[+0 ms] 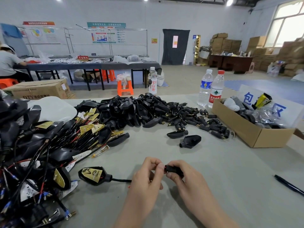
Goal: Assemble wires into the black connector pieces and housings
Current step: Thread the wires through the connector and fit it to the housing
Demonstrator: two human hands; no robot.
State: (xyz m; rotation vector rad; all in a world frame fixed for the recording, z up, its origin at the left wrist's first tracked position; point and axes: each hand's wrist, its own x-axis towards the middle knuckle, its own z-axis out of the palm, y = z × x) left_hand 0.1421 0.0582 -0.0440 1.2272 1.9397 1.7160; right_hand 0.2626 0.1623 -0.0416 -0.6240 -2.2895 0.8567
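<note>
My right hand [182,178] grips a small black connector piece [172,169] between thumb and fingers. My left hand [146,176] pinches the wire end right at the connector's mouth. A black sleeved wire [120,180] runs left from that hand to a black housing [93,176] lying on the grey table [213,178], with a gold board marked in pen inside it. Two loose housings [189,141] lie farther back in the middle.
A heap of wired housings [41,153] fills the left side. Piled black housings and connectors [156,112] cover the middle back. A cardboard box [256,134] stands at the right, two water bottles [212,89] behind it. A black pen [287,184] lies at right.
</note>
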